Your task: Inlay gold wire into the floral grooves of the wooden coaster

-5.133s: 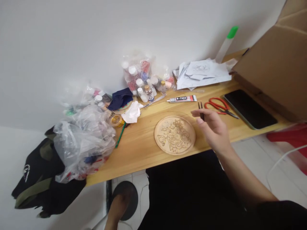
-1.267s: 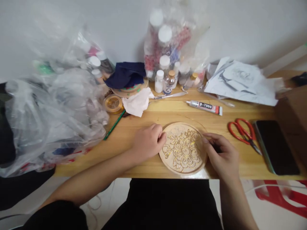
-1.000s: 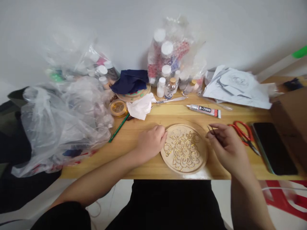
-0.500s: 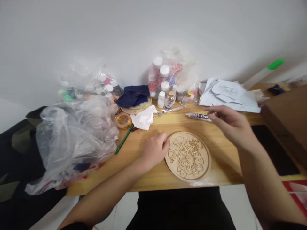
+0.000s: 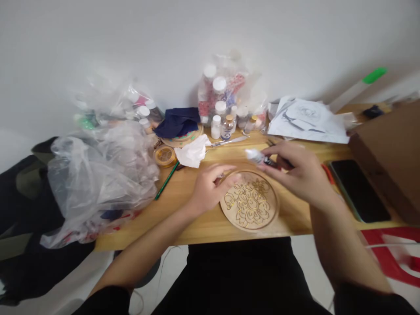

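Observation:
My right hand [image 5: 292, 170] is closed around a glue tube [image 5: 257, 156], its pale nozzle end pointing left and smeared by motion. A thin dark thing also shows between those fingers, too blurred to name. Below lies a round wooden board [image 5: 251, 221] with a flower pattern in raised gold-coloured lines. At the board's upper left edge is my left hand [image 5: 210, 188], thumb and fingers apart and nothing held. Whether its fingertips touch the board I cannot tell.
Behind the board are crumpled tissue [image 5: 193, 151], a metal-tipped tool [image 5: 231, 141], small bottles [image 5: 227, 127] and paper sketches [image 5: 306, 118]. Plastic bags [image 5: 108, 170], a spool [image 5: 165, 156] and a green pencil [image 5: 166, 180] sit left. A phone [image 5: 359, 190] and cardboard box [image 5: 390, 153] stand right.
The glue tube, lower on the table before, is now lifted in my right hand and nearer the board. My left hand has opened from a curled shape. The whole view has shifted slightly.

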`<state>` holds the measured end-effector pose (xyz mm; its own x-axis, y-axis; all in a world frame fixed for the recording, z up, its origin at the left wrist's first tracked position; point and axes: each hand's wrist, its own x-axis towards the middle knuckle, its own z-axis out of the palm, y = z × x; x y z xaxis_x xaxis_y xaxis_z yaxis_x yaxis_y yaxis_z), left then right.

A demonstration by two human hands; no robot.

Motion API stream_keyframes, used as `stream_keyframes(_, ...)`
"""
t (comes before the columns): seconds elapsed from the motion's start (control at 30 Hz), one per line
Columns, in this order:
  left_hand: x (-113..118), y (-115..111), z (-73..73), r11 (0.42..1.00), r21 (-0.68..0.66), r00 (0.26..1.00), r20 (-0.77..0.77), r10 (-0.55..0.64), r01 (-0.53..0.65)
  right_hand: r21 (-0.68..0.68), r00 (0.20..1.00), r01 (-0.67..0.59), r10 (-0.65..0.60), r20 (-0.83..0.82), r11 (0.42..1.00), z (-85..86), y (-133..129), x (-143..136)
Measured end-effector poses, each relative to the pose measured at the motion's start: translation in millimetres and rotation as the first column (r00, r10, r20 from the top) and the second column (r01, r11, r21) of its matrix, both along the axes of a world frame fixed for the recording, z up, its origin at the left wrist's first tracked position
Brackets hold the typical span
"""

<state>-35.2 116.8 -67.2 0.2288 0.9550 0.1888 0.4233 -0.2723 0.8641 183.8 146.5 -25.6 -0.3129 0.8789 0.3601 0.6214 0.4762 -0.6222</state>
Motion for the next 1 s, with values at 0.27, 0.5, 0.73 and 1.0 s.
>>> stream_keyframes(0.27, 7.1, 13.1, 53.9, 0.945, -0.327, 0.883, 0.443, 0.154, -0.001, -0.015, 0.974, 0.108, -0.109, -0.199, 0.994, 2.7, -42.7, -53.8)
stream_keyframes(0.5, 4.6, 15.6, 56.6, 0.836, -0.543, 0.612, 0.688, 0.389, 0.080, -0.086, 0.907, -0.238, 0.190, -0.375, 0.967, -17.1, -41.6, -31.8)
stream_keyframes(0.73, 35.4, -6.2, 48.5, 0.822, -0.493, 0.594, 0.764, 0.253, 0.286, -0.326, 0.576, -0.003, -0.264, -0.774, 0.946, -23.6, -43.7, -50.7)
stream_keyframes(1.0, 13.7, -5.2, 33.8, 0.852, -0.411, 0.904, 0.399, -0.151, 0.324, -0.493, 0.463, -0.094, -0.401, -0.791, 0.865, -2.8, -49.5, -29.4)
